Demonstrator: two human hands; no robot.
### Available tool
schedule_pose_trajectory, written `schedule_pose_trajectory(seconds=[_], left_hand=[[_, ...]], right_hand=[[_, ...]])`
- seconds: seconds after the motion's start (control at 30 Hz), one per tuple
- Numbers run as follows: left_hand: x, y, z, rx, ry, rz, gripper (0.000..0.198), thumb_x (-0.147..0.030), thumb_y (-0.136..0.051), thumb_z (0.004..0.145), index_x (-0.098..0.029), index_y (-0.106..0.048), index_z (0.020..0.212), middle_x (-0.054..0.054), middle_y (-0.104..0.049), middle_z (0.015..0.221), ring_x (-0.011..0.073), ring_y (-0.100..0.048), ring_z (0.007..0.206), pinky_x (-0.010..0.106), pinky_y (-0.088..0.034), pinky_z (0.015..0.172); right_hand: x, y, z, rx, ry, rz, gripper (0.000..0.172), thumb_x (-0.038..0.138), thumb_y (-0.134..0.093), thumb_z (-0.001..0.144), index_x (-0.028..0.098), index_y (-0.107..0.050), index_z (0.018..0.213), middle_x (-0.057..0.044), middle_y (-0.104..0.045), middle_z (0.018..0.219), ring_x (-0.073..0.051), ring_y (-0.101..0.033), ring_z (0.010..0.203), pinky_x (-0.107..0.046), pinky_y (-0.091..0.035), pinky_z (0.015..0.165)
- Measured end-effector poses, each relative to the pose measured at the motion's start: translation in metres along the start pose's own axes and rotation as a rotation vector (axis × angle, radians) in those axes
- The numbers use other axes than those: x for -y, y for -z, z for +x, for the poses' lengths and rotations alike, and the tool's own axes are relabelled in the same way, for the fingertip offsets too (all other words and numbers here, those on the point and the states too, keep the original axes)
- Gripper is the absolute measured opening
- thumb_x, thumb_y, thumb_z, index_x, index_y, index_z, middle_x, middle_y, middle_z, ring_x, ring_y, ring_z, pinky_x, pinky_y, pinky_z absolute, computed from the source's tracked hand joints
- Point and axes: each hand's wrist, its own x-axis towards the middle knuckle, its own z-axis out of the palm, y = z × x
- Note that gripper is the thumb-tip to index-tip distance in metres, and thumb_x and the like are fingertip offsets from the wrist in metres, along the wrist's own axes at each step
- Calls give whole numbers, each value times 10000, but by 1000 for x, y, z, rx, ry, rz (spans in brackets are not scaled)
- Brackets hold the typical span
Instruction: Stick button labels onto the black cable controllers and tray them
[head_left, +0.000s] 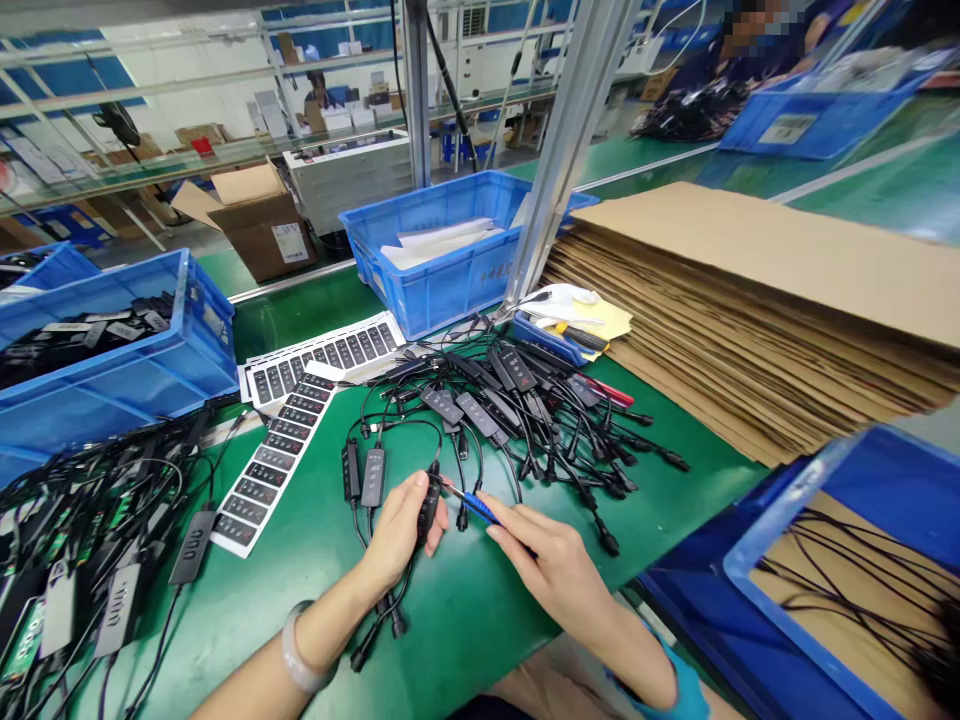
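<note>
My left hand (pixel 405 525) is closed round a small black cable controller (pixel 428 510), held on edge above the green table. Its cables run up and down past my fingers. My right hand (pixel 551 555) grips a blue-handled tool (pixel 480 507) with a thin metal tip, which points at the controller's upper end; whether it touches is too small to tell. Just left of my left hand lie two more cable controllers, a grey-faced one (pixel 373 478) and a black one (pixel 351 470). Beyond my hands is a heap of cable controllers (pixel 517 370) with black plugs.
Sticker sheets (pixel 274 455) lie left of centre. A pile of opened controllers (pixel 112 600) covers the left side, below a blue crate (pixel 97 385). Another blue crate (pixel 450 285) stands behind. Cardboard sheets (pixel 750 290) are stacked at right, near a blue bin (pixel 772 590) with cables.
</note>
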Motion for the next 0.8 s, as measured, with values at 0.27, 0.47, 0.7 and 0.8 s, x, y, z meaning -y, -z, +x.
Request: schedule_pose_trajectory(seconds=[0.27, 0.47, 0.7, 0.8], left_hand=[[0, -3, -1, -31, 10, -43, 498, -638, -591, 795, -144, -580, 733, -34, -557, 451, 49, -359, 280, 172, -238, 312], [0, -3, -2, -41, 5, -112, 437, -578, -595, 804, -141, -593, 789, -38, -562, 476, 50, -347, 296, 172, -236, 305], [-6, -2, -2, -87, 13, -246, 421, -546, -547, 824, -145, -583, 948, -45, -555, 548, 65, -364, 376, 183, -300, 362], [-6, -3, -3, -86, 18, -283, 429, -539, -563, 819, -140, -580, 974, -35, -561, 576, 71, -379, 406, 188, -306, 380]], right_hand=[[8, -2, -7, -113, 241, -157, 391, 146, -445, 987, 181, -550, 1362, -52, -666, 789, -170, -641, 638, -275, -519, 574], [7, -4, -9, -124, 204, -128, 379, 140, -446, 975, 177, -553, 1337, -54, -674, 805, -176, -651, 640, -285, -537, 584], [-10, 0, 7, -177, 20, -274, 471, 68, -363, 887, 111, -525, 1327, -86, -650, 846, -204, -658, 680, -319, -555, 615], [-13, -3, 17, -148, -62, -428, 507, 63, -358, 848, 86, -513, 1330, -113, -647, 895, -229, -663, 700, -334, -552, 595]])
